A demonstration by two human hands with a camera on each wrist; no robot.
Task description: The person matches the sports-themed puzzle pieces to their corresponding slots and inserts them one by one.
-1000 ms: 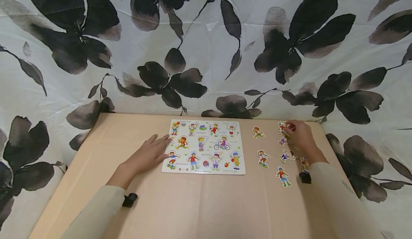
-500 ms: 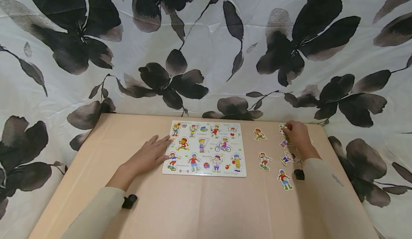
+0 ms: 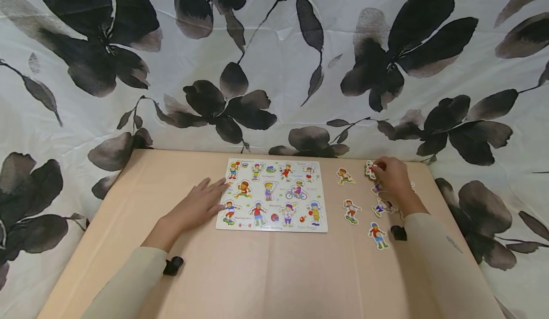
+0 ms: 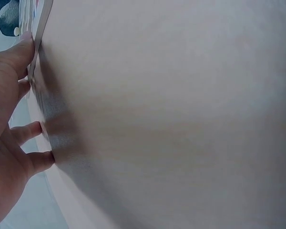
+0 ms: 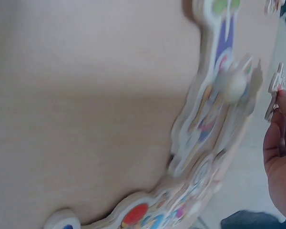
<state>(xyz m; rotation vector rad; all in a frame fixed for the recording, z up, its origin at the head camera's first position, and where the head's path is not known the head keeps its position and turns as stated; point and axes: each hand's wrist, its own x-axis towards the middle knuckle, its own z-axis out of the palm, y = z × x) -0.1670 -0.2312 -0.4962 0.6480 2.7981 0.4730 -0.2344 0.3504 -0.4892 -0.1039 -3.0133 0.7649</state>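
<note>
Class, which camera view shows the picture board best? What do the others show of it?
The head view: the picture board lies face-up, nearly whole, its printed figures visible. The left wrist view shows just a thin edge by the left hand; the right wrist view, none discernible.

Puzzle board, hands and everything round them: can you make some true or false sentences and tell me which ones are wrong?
1. The right hand pinches a figure piece. True.
2. The left hand touches the right edge of the puzzle board. False: the left hand touches its left edge.
3. The puzzle board shows a figure on a bicycle. True.
4. The loose pieces lie left of the puzzle board. False: the loose pieces lie to its right.
5. The cloth behind the table has dark flowers. True.
</note>
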